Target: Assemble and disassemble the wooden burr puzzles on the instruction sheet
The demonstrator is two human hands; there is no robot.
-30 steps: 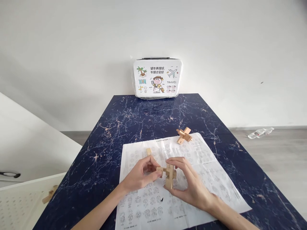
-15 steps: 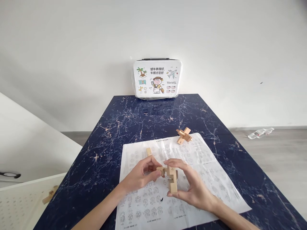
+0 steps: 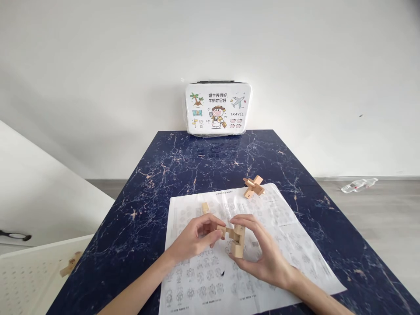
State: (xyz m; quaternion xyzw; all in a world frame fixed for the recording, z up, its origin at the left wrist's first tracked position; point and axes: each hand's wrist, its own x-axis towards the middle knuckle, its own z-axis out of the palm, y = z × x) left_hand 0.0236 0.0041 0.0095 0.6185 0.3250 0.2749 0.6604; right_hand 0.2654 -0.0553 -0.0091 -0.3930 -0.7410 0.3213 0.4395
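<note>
Over the printed sheet, my left hand (image 3: 198, 236) pinches one end of a notched wooden puzzle piece (image 3: 222, 230) between thumb and fingers. My right hand (image 3: 259, 249) grips an upright notched wooden block (image 3: 238, 245) by its top and bottom, thumb below and fingers above. The left piece reaches into the notch of the right block; how firmly they are joined I cannot tell. Just beyond my left hand lies a loose wooden piece (image 3: 205, 207) on the sheet. An assembled cross-shaped wooden puzzle (image 3: 253, 187) rests at the sheet's far edge.
The paper sheet (image 3: 282, 262) with printed diagrams covers the near part of the dark blue marbled table (image 3: 210, 166). A white cartoon case (image 3: 218, 109) stands against the wall. At left is a white perforated basket (image 3: 29, 271) with wooden pieces (image 3: 70, 264); a plastic bottle (image 3: 359, 185) lies on the floor.
The block in my right hand has turned slightly, showing its notch more, and the left piece has shifted with it. The whole view has moved a little.
</note>
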